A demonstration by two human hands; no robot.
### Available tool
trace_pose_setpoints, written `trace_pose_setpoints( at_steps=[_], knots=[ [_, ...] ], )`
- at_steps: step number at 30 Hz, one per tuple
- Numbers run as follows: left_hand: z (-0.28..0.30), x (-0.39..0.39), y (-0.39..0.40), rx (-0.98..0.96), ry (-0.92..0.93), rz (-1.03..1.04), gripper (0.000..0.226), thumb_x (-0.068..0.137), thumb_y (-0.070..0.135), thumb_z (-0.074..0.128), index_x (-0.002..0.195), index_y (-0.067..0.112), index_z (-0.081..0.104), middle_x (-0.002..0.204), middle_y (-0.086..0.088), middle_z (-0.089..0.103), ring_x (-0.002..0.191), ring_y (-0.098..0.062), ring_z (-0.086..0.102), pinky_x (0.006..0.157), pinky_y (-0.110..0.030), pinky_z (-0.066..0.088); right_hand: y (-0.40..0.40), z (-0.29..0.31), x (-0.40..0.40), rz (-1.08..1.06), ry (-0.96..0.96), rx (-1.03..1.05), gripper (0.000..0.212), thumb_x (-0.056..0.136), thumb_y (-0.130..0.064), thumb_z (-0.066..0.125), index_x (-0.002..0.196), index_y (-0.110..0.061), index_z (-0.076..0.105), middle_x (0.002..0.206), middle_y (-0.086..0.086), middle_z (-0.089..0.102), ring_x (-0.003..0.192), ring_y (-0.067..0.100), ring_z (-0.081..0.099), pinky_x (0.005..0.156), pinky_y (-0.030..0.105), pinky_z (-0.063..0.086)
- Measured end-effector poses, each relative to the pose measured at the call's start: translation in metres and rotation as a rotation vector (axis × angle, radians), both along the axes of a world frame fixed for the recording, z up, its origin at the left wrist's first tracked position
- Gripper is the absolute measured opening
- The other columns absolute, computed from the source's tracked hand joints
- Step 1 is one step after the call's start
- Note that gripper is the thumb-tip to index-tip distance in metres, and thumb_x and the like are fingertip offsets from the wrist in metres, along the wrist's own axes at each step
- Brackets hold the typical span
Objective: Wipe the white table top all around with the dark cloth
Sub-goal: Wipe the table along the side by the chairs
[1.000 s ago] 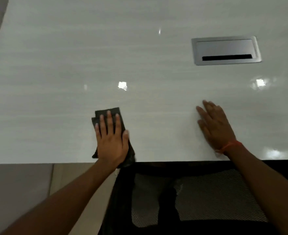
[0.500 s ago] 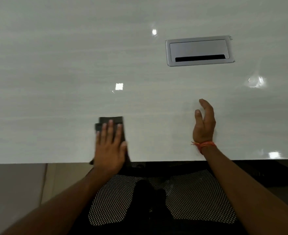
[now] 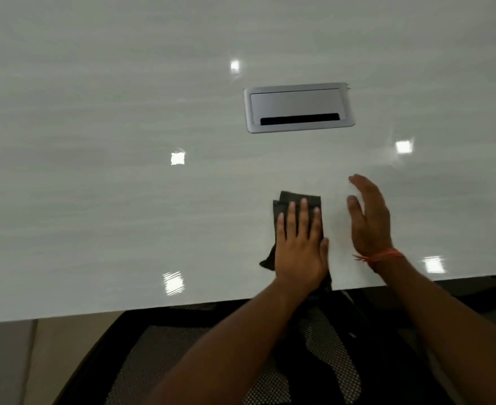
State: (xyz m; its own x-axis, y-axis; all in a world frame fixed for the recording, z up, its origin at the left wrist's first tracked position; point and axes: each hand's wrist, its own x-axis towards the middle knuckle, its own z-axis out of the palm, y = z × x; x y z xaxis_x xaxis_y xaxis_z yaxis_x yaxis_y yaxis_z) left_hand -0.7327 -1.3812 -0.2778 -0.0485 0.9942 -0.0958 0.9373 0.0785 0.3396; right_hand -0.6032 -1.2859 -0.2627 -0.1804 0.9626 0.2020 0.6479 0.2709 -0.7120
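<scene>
Your cloth [image 3: 295,201] has slid right, up beside your right hand [image 3: 369,217], raised and holding nothing; your left hand [image 3: 299,247] presses flat, spreading pressure across the table top [image 3: 94,185].

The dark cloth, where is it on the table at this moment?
In the head view the dark cloth lies near the front edge of the white table top, flat under the left hand, just left of the raised right hand.

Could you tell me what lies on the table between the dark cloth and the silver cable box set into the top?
Nothing: in the head view the white table top is bare between the dark cloth and the cable box.
</scene>
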Motion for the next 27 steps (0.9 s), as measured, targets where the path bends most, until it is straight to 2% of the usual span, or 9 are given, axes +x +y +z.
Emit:
trace_pose_setpoints(
  at_steps=[3,6,9,15,17,20,22,24,27],
  knots=[
    [-0.005,-0.003,-0.026,0.049,0.012,-0.017,0.063,0.101,0.042,0.037,0.157,0.017,0.024,0.166,-0.012,0.012,0.153,-0.032,0.007,0.12,-0.054,0.016,0.029,-0.001,0.073,0.023,-0.228,-0.025,0.05,0.099,-0.031,0.037,0.14,-0.004,0.049,0.145,0.019,0.05,0.136,0.035,0.044,0.116,0.05,0.031],
    [-0.01,-0.037,-0.049,0.017,0.068,0.227,0.062,0.1,0.043,0.035,0.156,0.017,0.027,0.165,-0.013,0.014,0.153,-0.033,0.01,0.119,-0.055,0.02,0.048,-0.02,0.119,0.092,-0.447,-0.026,0.055,0.097,-0.033,0.034,0.143,-0.006,0.046,0.15,0.021,0.043,0.14,0.038,0.038,0.117,0.057,0.023],
    [-0.006,-0.057,-0.069,-0.038,0.174,0.292,0.063,0.101,0.046,0.025,0.158,0.019,0.018,0.166,-0.013,0.006,0.154,-0.033,0.004,0.121,-0.055,0.014,0.051,-0.032,0.134,0.149,-0.488,0.034,0.053,0.098,-0.032,0.035,0.145,-0.008,0.045,0.155,0.017,0.038,0.143,0.034,0.033,0.12,0.054,0.016],
    [-0.012,0.063,0.002,0.045,0.121,0.152,0.063,0.1,0.043,0.03,0.156,0.013,0.026,0.164,-0.019,0.012,0.152,-0.04,0.007,0.119,-0.059,0.018,0.051,-0.029,0.143,0.06,-0.019,-0.115,0.046,0.1,-0.023,0.04,0.143,-0.007,0.048,0.148,0.009,0.048,0.141,0.021,0.039,0.125,0.037,0.014],
    [-0.011,0.13,0.039,0.085,0.03,0.053,0.061,0.101,0.042,0.03,0.156,0.015,0.026,0.165,-0.016,0.012,0.153,-0.037,0.006,0.12,-0.057,0.015,0.054,-0.025,0.145,-0.004,0.169,-0.209,0.044,0.099,-0.02,0.043,0.14,-0.006,0.05,0.145,0.009,0.052,0.137,0.019,0.044,0.122,0.027,0.022],
    [0.003,0.191,0.079,0.043,-0.161,0.092,0.061,0.104,0.043,0.011,0.157,0.015,0.02,0.166,-0.011,0.011,0.154,-0.029,0.003,0.123,-0.051,0.005,0.058,-0.007,0.155,-0.133,0.367,-0.275,0.041,0.099,-0.017,0.042,0.137,-0.006,0.052,0.139,0.012,0.057,0.131,0.016,0.051,0.115,0.033,0.037],
    [0.011,0.185,0.087,0.008,-0.458,0.199,0.065,0.103,0.044,0.003,0.158,0.012,0.017,0.166,-0.006,0.015,0.154,-0.019,0.006,0.124,-0.045,0.004,0.051,-0.001,0.155,-0.059,0.217,-0.17,0.041,0.101,-0.022,0.038,0.136,-0.006,0.055,0.14,0.008,0.056,0.131,0.016,0.049,0.114,0.039,0.037],
    [0.021,0.158,0.082,0.069,-0.803,0.295,0.057,0.105,0.034,0.023,0.155,0.007,0.026,0.161,0.003,0.026,0.149,-0.003,0.021,0.123,-0.037,0.018,0.033,-0.005,0.139,0.155,-0.013,-0.064,0.046,0.103,-0.028,0.034,0.137,-0.006,0.053,0.143,0.01,0.052,0.136,0.023,0.045,0.117,0.045,0.029],
    [0.039,0.109,0.08,0.189,-0.926,0.465,0.048,0.106,0.025,0.035,0.152,0.014,0.034,0.148,0.014,0.042,0.133,0.009,0.04,0.111,-0.015,0.035,0.007,-0.022,0.104,0.285,-0.534,0.002,0.057,0.102,-0.037,0.031,0.152,-0.01,0.035,0.161,0.013,0.027,0.15,0.032,0.022,0.122,0.05,0.014]
  ],
)
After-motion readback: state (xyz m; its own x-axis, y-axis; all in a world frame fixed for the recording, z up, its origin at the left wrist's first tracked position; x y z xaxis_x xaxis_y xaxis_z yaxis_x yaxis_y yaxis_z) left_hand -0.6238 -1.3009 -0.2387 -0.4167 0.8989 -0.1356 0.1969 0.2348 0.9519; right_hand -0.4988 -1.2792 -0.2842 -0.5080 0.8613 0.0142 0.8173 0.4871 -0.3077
